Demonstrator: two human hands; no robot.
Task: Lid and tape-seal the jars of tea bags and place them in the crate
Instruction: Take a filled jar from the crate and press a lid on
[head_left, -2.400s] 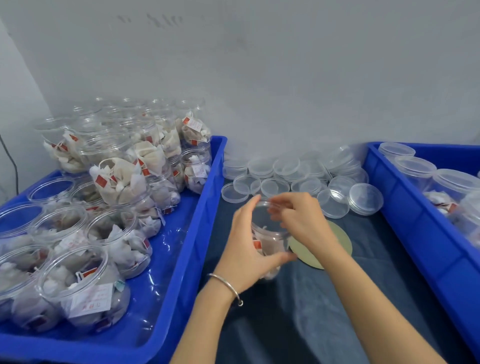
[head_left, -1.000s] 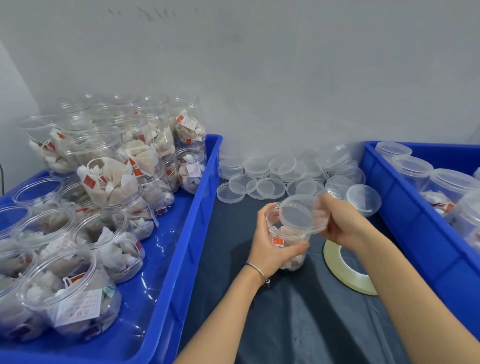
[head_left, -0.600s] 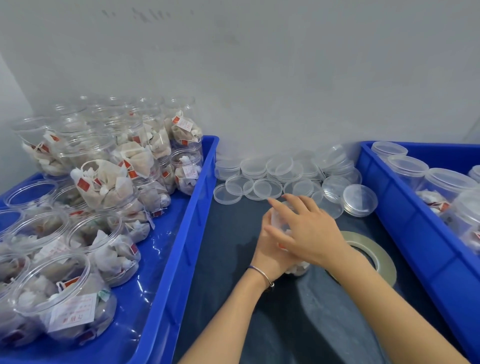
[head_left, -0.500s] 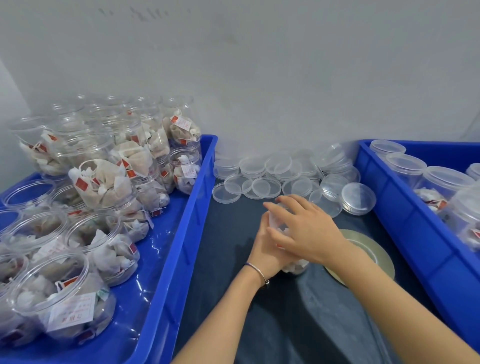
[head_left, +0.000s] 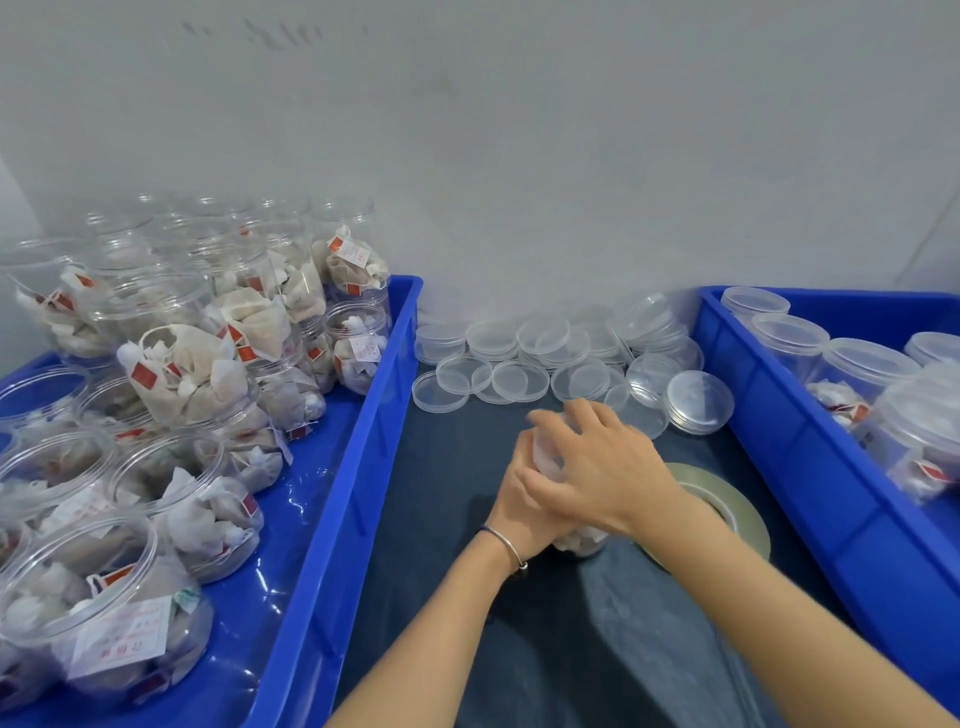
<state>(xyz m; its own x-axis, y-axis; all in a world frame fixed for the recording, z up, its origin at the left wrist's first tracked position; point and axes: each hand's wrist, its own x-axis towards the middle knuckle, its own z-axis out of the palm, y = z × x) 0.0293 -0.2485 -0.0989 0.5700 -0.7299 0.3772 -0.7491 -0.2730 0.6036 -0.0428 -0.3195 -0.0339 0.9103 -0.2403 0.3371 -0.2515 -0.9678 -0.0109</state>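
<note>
Clear plastic jar of tea bags stands on the dark table between two blue crates, a person's left hand wrapped around its side and right hand pressed flat over its lid (mostly hidden); a tape roll lies just beside, unused, while lidded jars sit in the right crate and many open jars wait in the left crate

Dark cloth on bench, grey wall behind

Both hands cover most of the jar, and the left crate runs off-frame.
</note>
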